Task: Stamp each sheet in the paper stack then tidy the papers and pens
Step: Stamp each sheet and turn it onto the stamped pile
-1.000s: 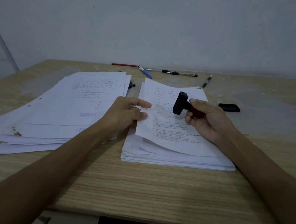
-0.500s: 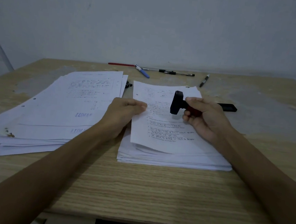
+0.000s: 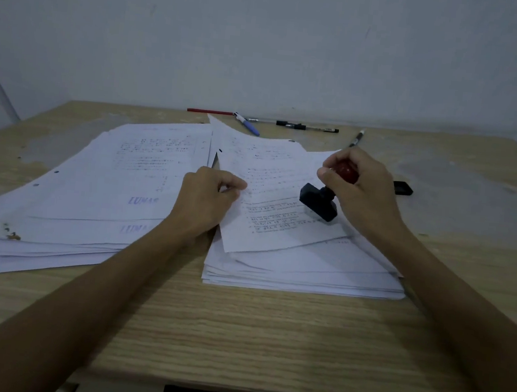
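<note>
Centre right of frame, stamp (image 3: 319,204): black base on the top sheet (image 3: 269,197)
Right hand (image 3: 362,190): grips its red knob
Left hand (image 3: 208,197): pinches the sheet's left edge
Stack (image 3: 303,273): beneath
Pens (image 3: 292,125): top centre of tabletop (image 3: 237,336)

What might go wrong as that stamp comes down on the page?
The top sheet lies skewed on the right stack, pinched only at its left edge by the left hand, so it may slide and smear the mark. The stamp in the right hand sits over printed lines, so the mark may cover text.
</note>
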